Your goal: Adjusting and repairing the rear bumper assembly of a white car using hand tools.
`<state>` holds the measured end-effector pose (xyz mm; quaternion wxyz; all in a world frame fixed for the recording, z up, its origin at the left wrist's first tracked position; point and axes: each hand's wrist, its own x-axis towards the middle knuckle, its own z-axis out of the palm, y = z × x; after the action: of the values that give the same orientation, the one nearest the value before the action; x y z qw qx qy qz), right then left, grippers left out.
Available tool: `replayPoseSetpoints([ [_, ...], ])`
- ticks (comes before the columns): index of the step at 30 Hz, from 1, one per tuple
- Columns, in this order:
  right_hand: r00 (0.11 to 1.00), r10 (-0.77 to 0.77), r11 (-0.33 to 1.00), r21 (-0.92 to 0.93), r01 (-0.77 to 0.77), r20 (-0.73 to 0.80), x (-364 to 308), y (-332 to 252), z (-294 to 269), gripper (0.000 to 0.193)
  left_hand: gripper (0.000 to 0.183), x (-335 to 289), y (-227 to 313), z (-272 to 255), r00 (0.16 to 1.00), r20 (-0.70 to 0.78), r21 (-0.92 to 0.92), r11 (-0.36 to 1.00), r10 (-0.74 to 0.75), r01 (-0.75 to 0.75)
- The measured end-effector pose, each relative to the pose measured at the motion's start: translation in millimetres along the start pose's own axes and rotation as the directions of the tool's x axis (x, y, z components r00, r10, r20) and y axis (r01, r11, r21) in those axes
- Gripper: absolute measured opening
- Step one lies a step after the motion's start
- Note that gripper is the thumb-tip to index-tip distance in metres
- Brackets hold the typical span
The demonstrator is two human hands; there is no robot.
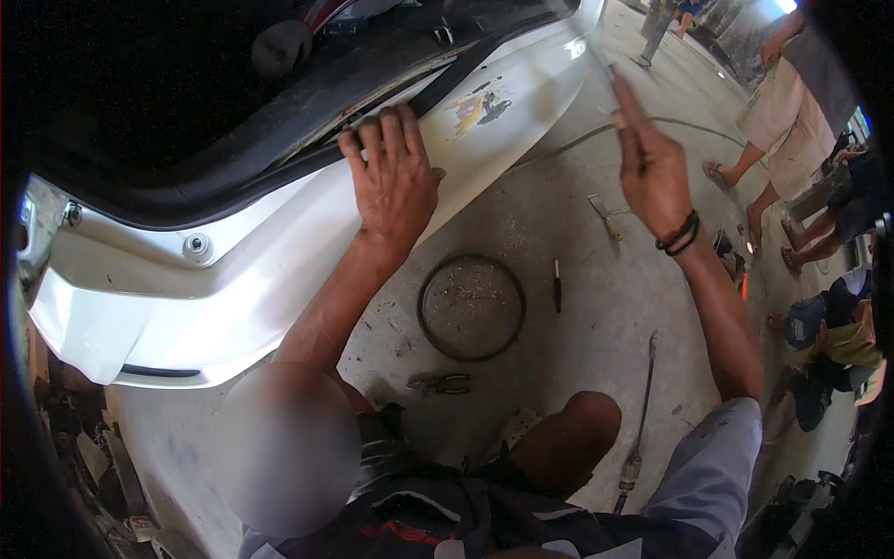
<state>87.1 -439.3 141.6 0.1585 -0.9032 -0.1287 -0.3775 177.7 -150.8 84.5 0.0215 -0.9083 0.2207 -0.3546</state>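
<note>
Resting my left hand open, fingers apart, on the white car panel, fingertips at the black rubber seal. My right hand is up right of the panel, closed on a slim tool; blurred, can't tell the type from my end. Panel borders the open car compartment, upper left: dark inside, one round brownish object visible, ID unclear. On the floor, a black hoop surrounds loose pale debris; pliers lie near it.
</note>
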Motion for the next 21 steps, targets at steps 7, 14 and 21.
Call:
replayPoseSetpoints([
  [7,0.982,-0.014,0.998,0.05,0.024,-0.19,12,-10,-7,0.045,0.1,26,33,28,1.0,-0.017,0.098,0.995,-0.003,0.005],
  [14,0.995,0.069,0.997,-0.04,-0.066,0.073,7,-16,-4,0.043,0.097,18,37,40,0.993,-0.122,0.236,0.971,0.005,0.025],
  [21,0.987,0.095,0.996,-0.018,-0.093,0.131,4,-25,-8,0.044,0.059,15,41,38,0.995,-0.1,0.2,0.98,-0.001,0.022],
])
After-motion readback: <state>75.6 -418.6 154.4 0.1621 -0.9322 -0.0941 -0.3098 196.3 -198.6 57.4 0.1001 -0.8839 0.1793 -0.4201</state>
